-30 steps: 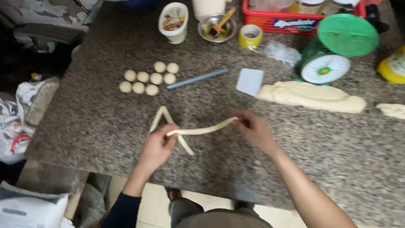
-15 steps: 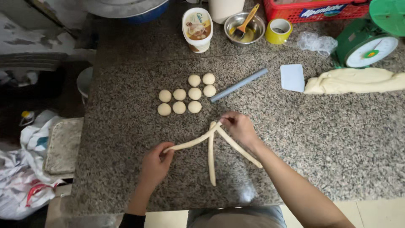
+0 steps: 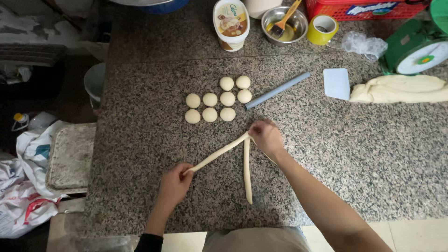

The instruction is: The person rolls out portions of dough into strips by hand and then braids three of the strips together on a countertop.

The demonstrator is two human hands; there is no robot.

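Dough rope point(image 3: 218, 154) ends are pinched by left hand point(image 3: 175, 182) and right hand point(image 3: 266, 136), which hides the strands' junction.

Speckled granite counter point(image 3: 354, 158) fills the view; pale floor tiles point(image 3: 410, 233) below; dim, perhaps cluttered, at left.

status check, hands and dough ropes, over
Left hand pinching lower end of one dough rope. Right hand pressing the joined top. Second rope lies free. Dough balls and grey rod sit apart.

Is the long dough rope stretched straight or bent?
Bent: the dough rope forms a V, its point under the right hand, one end in the left hand.
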